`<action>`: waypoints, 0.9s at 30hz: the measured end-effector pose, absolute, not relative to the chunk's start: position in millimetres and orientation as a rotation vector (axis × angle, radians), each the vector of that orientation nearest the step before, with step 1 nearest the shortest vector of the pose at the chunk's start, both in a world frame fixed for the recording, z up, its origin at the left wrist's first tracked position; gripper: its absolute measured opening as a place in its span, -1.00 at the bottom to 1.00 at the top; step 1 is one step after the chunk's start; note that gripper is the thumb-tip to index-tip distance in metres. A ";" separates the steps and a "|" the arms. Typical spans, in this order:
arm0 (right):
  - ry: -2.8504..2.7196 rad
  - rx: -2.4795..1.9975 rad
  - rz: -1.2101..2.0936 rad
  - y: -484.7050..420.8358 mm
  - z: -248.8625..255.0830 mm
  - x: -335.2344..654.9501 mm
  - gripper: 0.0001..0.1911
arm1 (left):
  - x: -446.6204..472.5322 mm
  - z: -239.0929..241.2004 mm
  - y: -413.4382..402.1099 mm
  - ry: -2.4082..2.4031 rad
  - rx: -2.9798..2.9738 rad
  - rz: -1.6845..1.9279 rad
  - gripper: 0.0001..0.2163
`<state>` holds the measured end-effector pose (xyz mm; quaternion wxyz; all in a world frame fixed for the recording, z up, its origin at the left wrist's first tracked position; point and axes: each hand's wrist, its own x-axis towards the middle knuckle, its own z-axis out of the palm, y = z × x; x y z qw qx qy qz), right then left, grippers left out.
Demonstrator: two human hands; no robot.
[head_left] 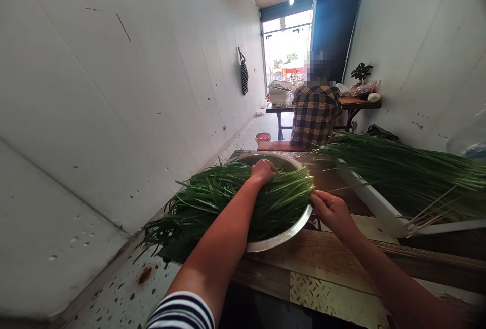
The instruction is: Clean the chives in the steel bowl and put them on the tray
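A wide metal basin point(292, 230) sits on a wooden table and is piled with long green chives point(212, 200) that hang over its left rim. My left hand point(263, 171) rests on top of the pile, fingers closed around a bunch of chives. My right hand point(331, 210) is at the basin's right rim, pinching the cut ends of the chives. A striped sleeve shows at the bottom.
A second heap of chives point(402, 172) lies in a white tray point(379, 207) on the right. A person in a plaid shirt point(314, 115) sits ahead with their back to me at a table point(357, 102). White walls close in on both sides.
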<state>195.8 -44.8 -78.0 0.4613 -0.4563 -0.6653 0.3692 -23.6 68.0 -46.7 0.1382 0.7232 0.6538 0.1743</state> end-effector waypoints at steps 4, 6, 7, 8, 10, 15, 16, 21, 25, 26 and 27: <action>-1.628 -1.139 0.917 -45.4 -77.6 195.9 -0.67 | -23.4 -50.6 70.5 1.846 2.116 0.480 -0.79; -1.626 -1.137 0.912 -45.0 -79.1 196.5 -0.67 | -22.0 -50.3 69.3 1.855 2.122 0.456 -0.80; -1.623 -1.130 0.921 -44.6 -80.2 196.7 -0.68 | -20.9 -49.6 68.1 1.868 2.120 0.447 -0.81; -1.616 -1.116 0.944 -44.1 -81.4 197.0 -0.68 | -19.7 -48.6 66.7 1.883 2.116 0.441 -0.81; -1.598 -1.086 1.007 -43.0 -84.0 197.2 -0.68 | -17.2 -46.2 63.9 1.912 2.102 0.433 -0.82; -1.564 -1.055 1.070 -41.5 -88.1 197.2 -0.67 | -15.5 -39.2 60.3 1.963 2.069 0.491 -0.82; -1.560 -1.051 1.069 -41.7 -88.1 197.2 -0.68 | -16.2 -37.8 60.2 1.975 2.061 0.511 -0.80; -1.568 -1.081 1.025 -43.1 -84.9 197.6 -0.67 | -19.7 -33.1 60.2 1.923 2.068 0.626 -0.76; -1.560 -1.076 1.030 -42.9 -83.8 197.1 -0.68 | -15.5 -30.1 59.1 1.786 2.150 0.767 -0.80; -1.553 -1.073 1.034 -42.6 -84.1 197.0 -0.68 | -13.6 -29.1 58.5 1.718 2.154 0.837 -0.80; -1.546 -1.069 1.040 -42.2 -84.4 196.9 -0.69 | -11.7 -28.2 57.8 1.644 2.143 0.912 -0.80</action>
